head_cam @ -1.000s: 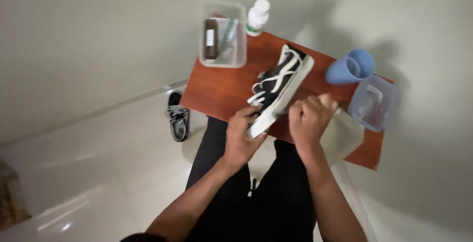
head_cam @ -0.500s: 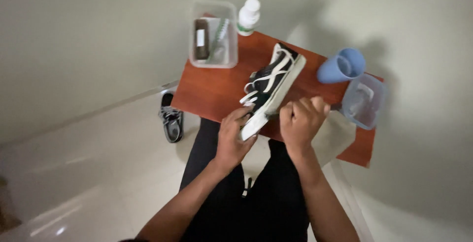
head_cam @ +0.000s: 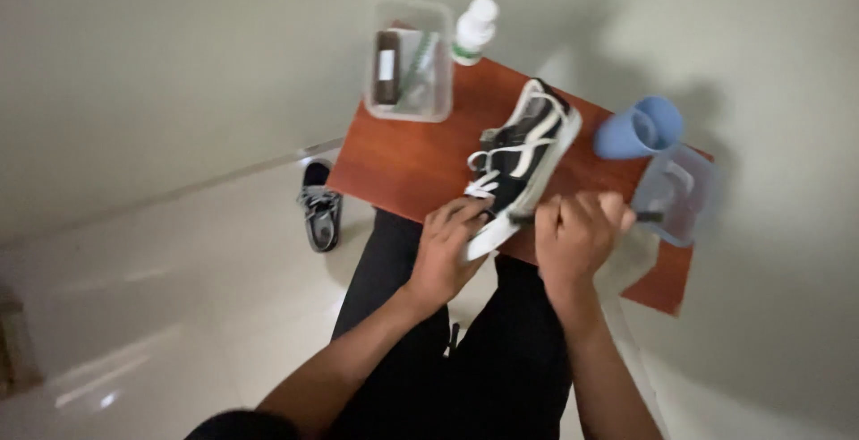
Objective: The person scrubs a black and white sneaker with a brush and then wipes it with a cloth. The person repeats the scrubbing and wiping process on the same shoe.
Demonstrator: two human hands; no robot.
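Now the black-and-white sneaker (head_cam: 523, 158) lies on the reddish-brown worktop (head_cam: 403, 167), with its toe end at the near edge and its heel pointing away from the person. The left hand (head_cam: 447, 252) holds the toe end; its grip is closed on the shoe, fingers over the upper near the white laces. The right hand (head_cam: 577, 239) is closed in a fist around a thin dark brush handle (head_cam: 649, 217), whose end comes out to the right of the fist. The front end of this tool touches the white sole edge of the sneaker, just beside the left hand.

Compared with half a second ago, the right hand sits a little lower against the side of the sole, and the dark handle is now visible past the knuckles, where before it was hidden. The sneaker keeps almost the same diagonal position, and the left hand holds it at the same place.

At the far corner of the worktop stands a clear plastic box (head_cam: 410, 62) with small items inside, and a white bottle (head_cam: 472, 30) is just beside it. On the right there is a blue cup (head_cam: 637, 128) lying on its side, next to a clear container (head_cam: 680, 194). The second sneaker (head_cam: 319, 207) lies on the floor (head_cam: 161, 297), left of the worktop.
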